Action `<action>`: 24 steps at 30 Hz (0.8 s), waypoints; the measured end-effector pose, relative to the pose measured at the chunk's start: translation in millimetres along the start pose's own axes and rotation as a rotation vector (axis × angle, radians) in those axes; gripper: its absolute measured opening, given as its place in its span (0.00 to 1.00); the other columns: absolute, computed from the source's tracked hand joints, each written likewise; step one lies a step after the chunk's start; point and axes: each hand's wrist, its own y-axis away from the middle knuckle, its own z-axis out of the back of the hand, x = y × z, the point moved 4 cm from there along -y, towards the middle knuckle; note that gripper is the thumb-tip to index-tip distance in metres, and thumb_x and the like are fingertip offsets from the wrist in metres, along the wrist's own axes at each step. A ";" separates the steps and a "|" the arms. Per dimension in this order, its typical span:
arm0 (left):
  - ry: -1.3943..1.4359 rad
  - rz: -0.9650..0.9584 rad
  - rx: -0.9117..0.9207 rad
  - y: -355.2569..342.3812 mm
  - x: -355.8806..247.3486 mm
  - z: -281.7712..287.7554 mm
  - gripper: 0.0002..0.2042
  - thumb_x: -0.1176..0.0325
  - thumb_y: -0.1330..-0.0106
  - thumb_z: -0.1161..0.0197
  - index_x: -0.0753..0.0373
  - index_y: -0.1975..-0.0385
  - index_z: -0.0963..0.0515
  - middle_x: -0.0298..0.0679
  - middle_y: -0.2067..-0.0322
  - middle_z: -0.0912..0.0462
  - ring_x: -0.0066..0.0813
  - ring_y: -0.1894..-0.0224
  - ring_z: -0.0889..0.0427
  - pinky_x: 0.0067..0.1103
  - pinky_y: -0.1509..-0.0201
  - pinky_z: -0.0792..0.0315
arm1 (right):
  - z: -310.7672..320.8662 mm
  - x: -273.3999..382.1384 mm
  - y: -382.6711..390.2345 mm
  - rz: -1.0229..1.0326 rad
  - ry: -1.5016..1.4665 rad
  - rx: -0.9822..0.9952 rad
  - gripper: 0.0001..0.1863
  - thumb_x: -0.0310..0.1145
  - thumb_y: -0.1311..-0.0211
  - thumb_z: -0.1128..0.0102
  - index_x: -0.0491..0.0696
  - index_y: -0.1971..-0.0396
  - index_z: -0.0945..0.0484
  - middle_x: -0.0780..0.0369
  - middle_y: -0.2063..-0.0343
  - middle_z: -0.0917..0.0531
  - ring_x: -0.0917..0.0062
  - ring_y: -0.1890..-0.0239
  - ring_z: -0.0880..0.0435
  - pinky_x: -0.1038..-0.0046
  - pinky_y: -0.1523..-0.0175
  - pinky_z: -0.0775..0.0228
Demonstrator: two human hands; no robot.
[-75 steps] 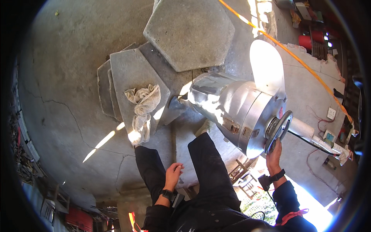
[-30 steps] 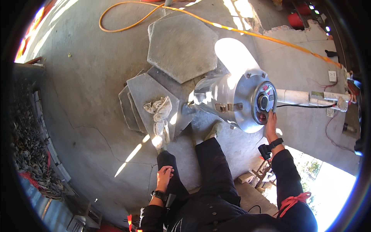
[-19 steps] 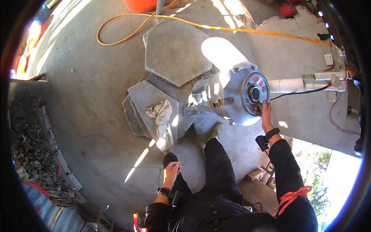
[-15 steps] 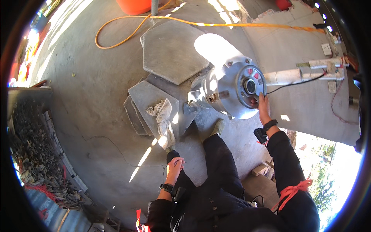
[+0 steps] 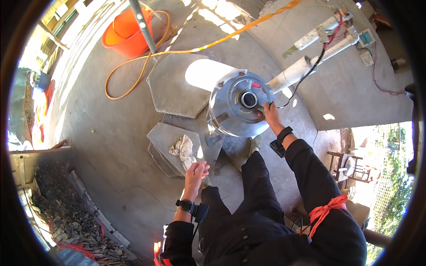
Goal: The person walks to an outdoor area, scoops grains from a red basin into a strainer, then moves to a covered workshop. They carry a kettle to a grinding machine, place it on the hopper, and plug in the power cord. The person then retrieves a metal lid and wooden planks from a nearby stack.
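Observation:
A shiny metal drum-shaped machine [image 5: 235,124] stands in front of me, with a round opening in the middle of its top. From its far left side juts a chute [image 5: 206,75], bright white in the sun. My right hand [image 5: 271,116] grips the top's near right rim, fingers partly hidden against the metal. Left of the machine, a crumpled off-white cloth [image 5: 183,150] lies on a hexagonal grey slab [image 5: 164,137]. Just on the near side of that cloth, my left hand [image 5: 194,177] hovers with its fingers curled in; nothing shows in them.
Behind the cloth lies another large hexagonal slab [image 5: 171,88]. An orange hose [image 5: 199,48] crosses the floor beyond, near an orange tub [image 5: 128,37] and a metal post [image 5: 143,26]. A pale pipe [image 5: 293,75] and black cable [image 5: 301,91] run rightward. Dry plant matter [image 5: 66,204] is heaped left.
The view has shifted, bringing more of the orange tub into sight. My left hand has risen from by my leg toward the cloth. My right hand stays on the machine's rim.

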 end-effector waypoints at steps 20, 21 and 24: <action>-0.109 -0.328 -0.260 -126.3 -131.7 -133.0 0.16 0.58 0.31 0.49 0.68 0.59 0.25 0.38 0.65 0.21 0.22 0.64 0.23 0.19 0.60 0.29 | 83.5 -31.3 -51.8 -0.136 -0.613 0.154 0.15 0.40 0.31 0.56 0.46 0.55 0.26 0.67 0.70 0.20 0.85 0.68 0.23 0.81 0.63 0.32; -0.118 -0.323 -0.340 -125.2 -132.4 -127.8 0.17 0.58 0.31 0.50 0.67 0.59 0.25 0.38 0.65 0.21 0.23 0.64 0.23 0.19 0.59 0.30 | 81.0 -39.8 -60.4 -0.207 -0.679 0.122 0.15 0.38 0.31 0.55 0.46 0.55 0.25 0.67 0.70 0.20 0.85 0.68 0.23 0.81 0.64 0.32; -0.163 -0.340 -0.376 -120.0 -140.2 -123.5 0.17 0.56 0.30 0.51 0.66 0.58 0.26 0.38 0.65 0.20 0.23 0.64 0.23 0.20 0.58 0.30 | 68.5 -67.5 -76.4 -0.380 -0.801 0.084 0.14 0.39 0.32 0.55 0.49 0.56 0.24 0.68 0.70 0.20 0.85 0.68 0.23 0.81 0.63 0.32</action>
